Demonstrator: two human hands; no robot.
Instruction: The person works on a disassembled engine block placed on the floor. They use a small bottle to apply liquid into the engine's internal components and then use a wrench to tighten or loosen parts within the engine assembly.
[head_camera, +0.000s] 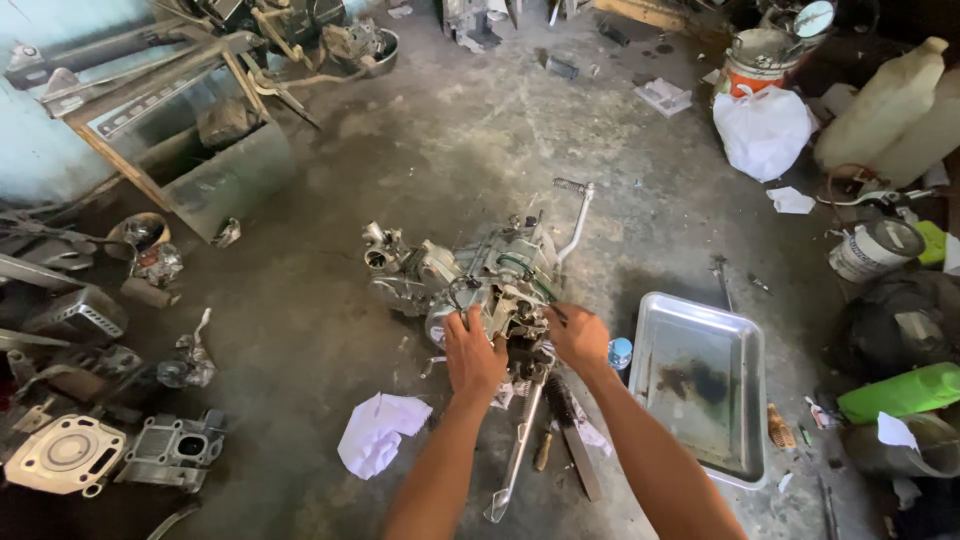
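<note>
A motorcycle engine (470, 280) is seen on the concrete floor, touched by the left hand (472, 357), fingers spread, and the right hand (580, 338), fingers curled; its grip cannot be told. Right of the engine a metal tray (745, 400) is set; below it, a white rag (378, 432) and long tools (520, 445) are laid.

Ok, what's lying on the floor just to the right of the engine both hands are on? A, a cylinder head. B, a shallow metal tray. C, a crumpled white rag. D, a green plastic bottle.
B: the shallow metal tray sits right of the engine, beside the right hand; the white rag lies below the left hand, to its left.
</note>
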